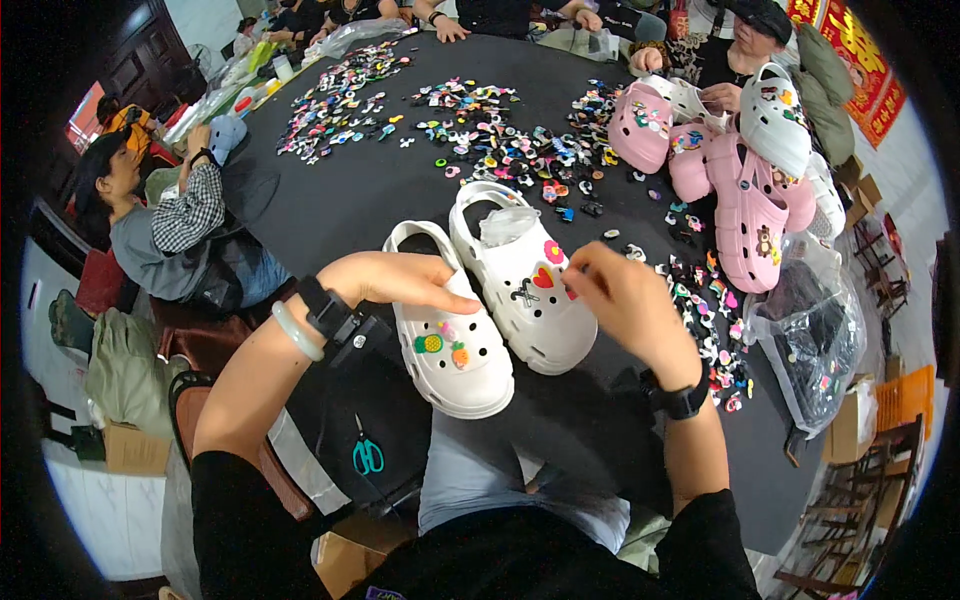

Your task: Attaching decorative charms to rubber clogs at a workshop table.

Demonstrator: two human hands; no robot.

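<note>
Two white clogs lie side by side in front of me, toes toward my body. My left hand (405,280) grips the left white clog (455,385) at its opening, the thumb lying over its upper and the other fingers partly hidden. That clog carries a pineapple charm (428,344) and an orange carrot-like charm (460,355). On the right white clog (545,335) sit a red heart charm (543,278), a pink flower charm (553,251) and a black crossed charm (524,293). My right hand (622,295) pinches a small reddish charm at that clog's right side, mostly covered by the fingers.
Loose charms (510,140) spread over the dark table (330,230). Pink clogs (745,225) and white clogs (775,125) are piled at right, beside a clear plastic bag (810,330). Teal scissors (368,455) lie near left. Other people sit around the table.
</note>
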